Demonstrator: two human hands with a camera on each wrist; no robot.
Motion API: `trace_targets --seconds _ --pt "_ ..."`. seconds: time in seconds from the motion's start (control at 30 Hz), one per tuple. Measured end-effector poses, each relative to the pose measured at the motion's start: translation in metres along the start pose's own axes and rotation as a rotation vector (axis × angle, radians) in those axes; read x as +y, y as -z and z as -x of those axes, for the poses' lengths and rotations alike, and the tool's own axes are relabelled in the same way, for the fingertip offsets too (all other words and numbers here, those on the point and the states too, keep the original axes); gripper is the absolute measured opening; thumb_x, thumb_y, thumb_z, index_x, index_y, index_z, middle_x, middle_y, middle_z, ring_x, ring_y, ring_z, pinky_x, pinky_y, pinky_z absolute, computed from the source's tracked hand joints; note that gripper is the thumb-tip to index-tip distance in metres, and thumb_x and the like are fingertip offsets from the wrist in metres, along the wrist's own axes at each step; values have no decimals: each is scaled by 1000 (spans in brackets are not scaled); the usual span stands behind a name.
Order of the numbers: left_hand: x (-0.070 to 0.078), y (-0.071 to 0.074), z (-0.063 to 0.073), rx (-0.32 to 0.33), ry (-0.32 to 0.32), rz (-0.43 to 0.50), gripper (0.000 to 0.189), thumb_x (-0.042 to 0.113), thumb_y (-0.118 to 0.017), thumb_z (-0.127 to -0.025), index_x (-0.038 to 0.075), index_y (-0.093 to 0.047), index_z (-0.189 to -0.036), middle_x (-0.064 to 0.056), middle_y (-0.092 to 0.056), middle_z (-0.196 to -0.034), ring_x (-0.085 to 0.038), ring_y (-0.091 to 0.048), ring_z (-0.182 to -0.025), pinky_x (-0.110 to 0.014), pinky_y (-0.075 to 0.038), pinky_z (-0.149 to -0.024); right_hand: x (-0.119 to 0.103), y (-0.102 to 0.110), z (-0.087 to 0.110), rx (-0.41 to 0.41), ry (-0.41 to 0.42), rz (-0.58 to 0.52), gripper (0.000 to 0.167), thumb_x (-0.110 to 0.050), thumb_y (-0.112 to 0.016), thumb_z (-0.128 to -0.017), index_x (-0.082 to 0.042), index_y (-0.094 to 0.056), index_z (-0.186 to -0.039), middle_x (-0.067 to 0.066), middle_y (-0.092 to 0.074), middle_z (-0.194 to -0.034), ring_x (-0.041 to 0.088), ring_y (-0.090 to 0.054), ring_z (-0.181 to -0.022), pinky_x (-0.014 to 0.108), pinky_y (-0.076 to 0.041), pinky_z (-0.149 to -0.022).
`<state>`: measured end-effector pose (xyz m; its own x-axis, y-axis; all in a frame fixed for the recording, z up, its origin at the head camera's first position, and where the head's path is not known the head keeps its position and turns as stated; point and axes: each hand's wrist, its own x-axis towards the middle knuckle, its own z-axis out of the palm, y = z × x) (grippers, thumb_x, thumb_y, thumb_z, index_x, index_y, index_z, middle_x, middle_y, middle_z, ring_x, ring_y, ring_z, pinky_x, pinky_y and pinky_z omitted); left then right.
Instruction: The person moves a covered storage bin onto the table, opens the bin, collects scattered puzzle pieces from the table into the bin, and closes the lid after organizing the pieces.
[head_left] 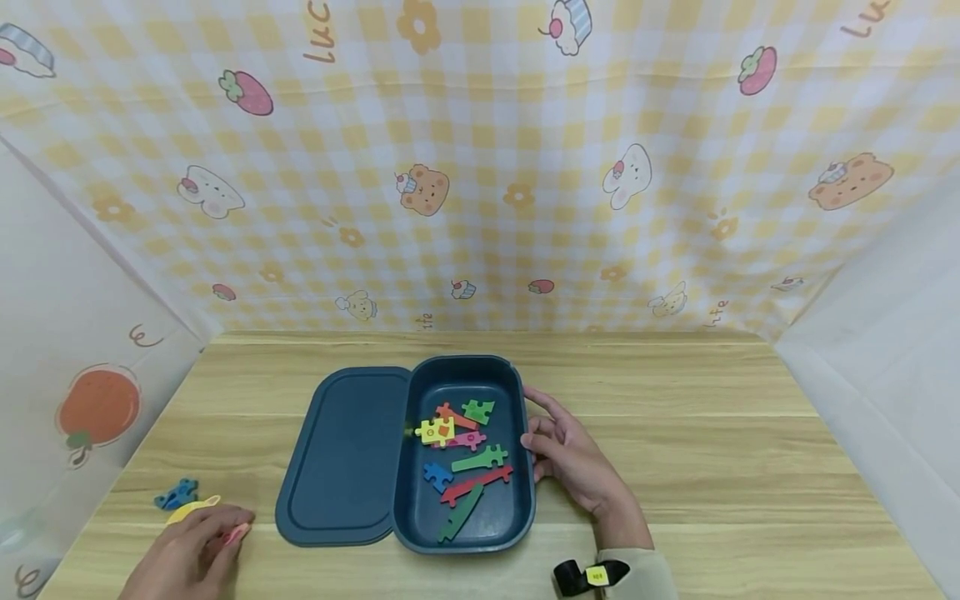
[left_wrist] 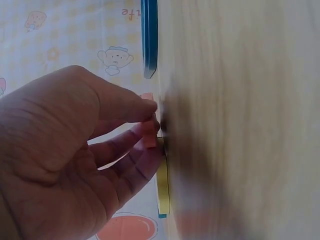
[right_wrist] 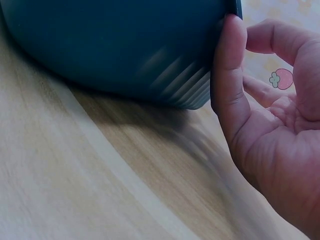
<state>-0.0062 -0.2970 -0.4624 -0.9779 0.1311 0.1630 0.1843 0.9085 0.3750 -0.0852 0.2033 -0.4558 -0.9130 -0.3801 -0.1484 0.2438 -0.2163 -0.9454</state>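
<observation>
At the front left of the table, my left hand (head_left: 191,557) pinches a small pinkish-red puzzle piece (head_left: 237,533) between thumb and fingers. In the left wrist view this piece (left_wrist: 149,131) stands close to the tabletop. Just beyond the fingers lie a yellow piece (head_left: 193,508), partly hidden by the hand, and a blue piece (head_left: 178,494). My right hand (head_left: 573,458) rests against the right outer wall of a dark blue box (head_left: 528,500), thumb touching near the rim (right_wrist: 232,22). Inside the box lie several puzzle pieces, among them a yellow one (head_left: 433,432) and a long red one (head_left: 477,484).
A dark blue lid (head_left: 345,458) lies flat against the box's left side. The wooden table (head_left: 720,467) meets a yellow checked cloth (head_left: 517,250) at the back. White cloth walls (head_left: 892,333) stand at both sides.
</observation>
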Motion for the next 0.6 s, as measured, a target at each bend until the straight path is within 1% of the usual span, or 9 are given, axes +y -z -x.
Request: trace_targets --seconds 0.07,0.17,0.23,0.3,0.33,0.4,0.53,0.57,0.6 --pt "-2 -2 0 54 -55 -4 34 -3 -91 -73 17 -81 -98 0 -76 -101 14 -55 -87 -1 -41 -72 1 0 0 -2 0 3 76 -10 -64 -104 -21 -25 -168 1 -65 -104 9 -67 -71 25 -61 -60" --pt "-4 -3 0 101 -126 -23 40 -5 -93 -67 15 -82 -99 1 -77 -101 9 -61 -92 9 -31 -81 2 1 -1 -4 2 4 75 -10 -64 -104 -21 -25 -168 1 -65 -104 9 -67 -71 25 -61 -60" --pt "-5 -3 -1 112 -155 -37 42 -6 -93 -64 14 -82 -99 0 -78 -101 6 -64 -94 9 -30 -83 2 1 -1 -4 2 4 75 -10 -64 -104 -21 -25 -168 0 -66 -105 9 -67 -71 25 -61 -60" --pt "-4 -2 -2 106 -157 -47 41 -6 -93 -65 14 -83 -100 1 -78 -102 4 -65 -94 9 -31 -82 2 2 -1 -3 2 4 75 -10 -64 -104 -21 -25 -168 0 -66 -105 9 -67 -72 25 -61 -60" --pt "-3 -2 -3 98 -148 -51 40 -5 -93 -66 14 -83 -100 2 -78 -103 4 -65 -94 8 -32 -81 2 2 -1 -3 1 4 75 -10 -65 -104 -21 -25 -168 0 -66 -105 9 -67 -72 25 -61 -60" --pt "0 0 -4 71 -111 -54 38 -3 -92 -69 16 -83 -101 3 -78 -105 5 -64 -95 4 -38 -79 2 2 -1 -3 0 5 76 -10 -65 -104 -21 -26 -168 0 -66 -105 9 -67 -72 25 -61 -60" --pt "4 3 -5 13 -24 -65 35 2 -91 -75 20 -83 -103 2 -78 -111 5 -62 -97 -11 -52 -77 1 1 -1 -3 1 3 76 -10 -65 -104 -21 -26 -168 0 -66 -105 9 -68 -72 25 -61 -60" --pt "5 4 -5 4 -8 -67 34 3 -91 -75 21 -83 -104 2 -77 -112 6 -61 -98 -15 -53 -77 1 1 -1 -3 1 2 76 -10 -65 -104 -21 -26 -168 0 -66 -105 9 -68 -72 25 -61 -60" --pt "6 5 -5 3 -4 -66 34 3 -91 -76 21 -83 -104 2 -77 -112 6 -60 -98 -14 -52 -77 1 1 -1 -4 2 1 76 -10 -65 -104 -21 -26 -168 0 -66 -105 9 -68 -72 25 -61 -60"
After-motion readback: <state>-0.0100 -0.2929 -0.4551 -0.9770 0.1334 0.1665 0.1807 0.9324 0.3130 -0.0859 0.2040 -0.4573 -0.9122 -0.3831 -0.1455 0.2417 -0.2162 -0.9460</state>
